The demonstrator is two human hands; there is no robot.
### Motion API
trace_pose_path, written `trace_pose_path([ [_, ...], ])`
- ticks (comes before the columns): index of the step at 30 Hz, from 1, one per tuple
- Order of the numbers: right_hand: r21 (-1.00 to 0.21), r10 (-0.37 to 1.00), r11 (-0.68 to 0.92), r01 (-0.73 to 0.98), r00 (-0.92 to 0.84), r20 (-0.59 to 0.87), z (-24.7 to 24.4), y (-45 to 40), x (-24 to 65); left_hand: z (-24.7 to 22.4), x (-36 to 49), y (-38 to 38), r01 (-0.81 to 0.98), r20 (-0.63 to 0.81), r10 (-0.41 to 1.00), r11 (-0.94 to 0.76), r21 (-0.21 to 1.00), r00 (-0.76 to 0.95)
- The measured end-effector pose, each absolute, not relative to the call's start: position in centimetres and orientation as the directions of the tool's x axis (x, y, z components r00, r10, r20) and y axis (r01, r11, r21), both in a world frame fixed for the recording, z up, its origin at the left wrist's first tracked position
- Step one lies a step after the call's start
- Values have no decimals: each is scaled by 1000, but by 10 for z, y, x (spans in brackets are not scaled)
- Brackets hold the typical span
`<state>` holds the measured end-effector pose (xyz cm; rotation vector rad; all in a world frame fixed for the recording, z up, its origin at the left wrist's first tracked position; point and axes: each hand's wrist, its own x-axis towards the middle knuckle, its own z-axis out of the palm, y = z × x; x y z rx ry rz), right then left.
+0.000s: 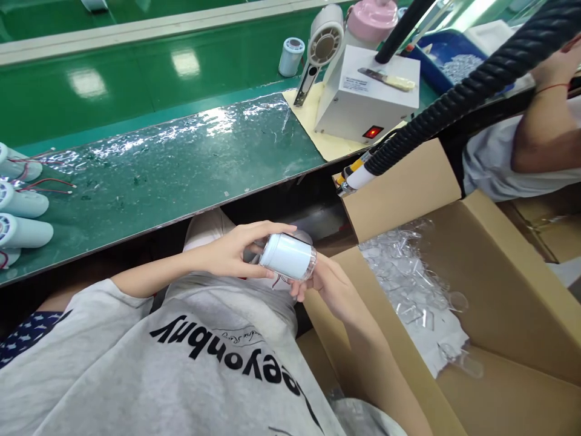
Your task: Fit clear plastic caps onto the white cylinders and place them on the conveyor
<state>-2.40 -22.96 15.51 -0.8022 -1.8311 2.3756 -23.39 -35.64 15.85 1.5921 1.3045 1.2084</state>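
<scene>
Above my lap, between my two hands, is a light-blue cylindrical fan housing (288,255). My left hand (238,249) grips its left end, fingers over the top and thumb below. My right hand (324,277) is closed around the right end, where a clear plastic cover (312,263) surrounds the housing. Thin dark red wires hang beneath it, near my right fingertips. How far the cover reaches along the housing is hard to make out.
Several light-blue fan bodies (29,231) with wires lie at the bench's left. A handheld fan (322,45) leans by a white power box (367,94). A black ribbed hose (454,97) crosses the right. Below is a carton (512,290) of clear plastic pieces; a co-worker's arm (544,121) is beyond.
</scene>
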Motion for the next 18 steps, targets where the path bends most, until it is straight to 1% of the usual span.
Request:
trace_pose_path([
  [1,-949,408,-199,243,-860,-306,154,-231,-20,159,-233,-357,272,197,980,-199,942,34],
  [2,-978,474,-68,198,-856,-206,154,-232,-17,159,-233,-358,259,188,982,-190,947,33],
  [3,-986,512,81,145,-855,-83,153,-233,-14,160,-232,-359,243,182,983,-184,952,34],
  [4,-970,515,230,82,-856,50,151,-233,-12,160,-231,-360,224,176,984,-180,958,35],
  [6,-880,432,472,-55,-855,285,149,-233,-10,161,-229,-361,185,158,987,-161,969,32],
  [7,-827,370,550,-116,-854,366,148,-232,-9,162,-228,-361,169,147,989,-150,974,31],
  [8,-786,316,596,-163,-853,416,148,-231,-9,162,-228,-361,156,136,990,-140,978,33],
  [9,-772,287,607,-188,-854,434,148,-230,-9,162,-228,-361,145,126,991,-130,981,39],
  [10,-788,285,584,-193,-861,422,148,-230,-9,162,-229,-361,140,118,992,-124,982,50],
  [11,-833,307,524,-175,-874,377,148,-230,-9,162,-230,-361,139,118,991,-125,982,64],
  [12,-893,349,427,-139,-886,305,148,-230,-9,162,-231,-361,140,124,989,-134,981,80],
  [14,-986,441,157,-56,-889,120,148,-233,-9,161,-232,-362,130,140,984,-154,979,109],
  [16,-997,479,-81,1,-877,-40,148,-237,-10,160,-233,-362,93,134,984,-145,985,117],
  [17,-988,482,-150,18,-872,-89,147,-238,-10,159,-233,-363,66,113,987,-121,990,115],
  [18,-983,480,-182,32,-869,-117,147,-240,-10,159,-232,-364,37,84,990,-88,995,112],
])
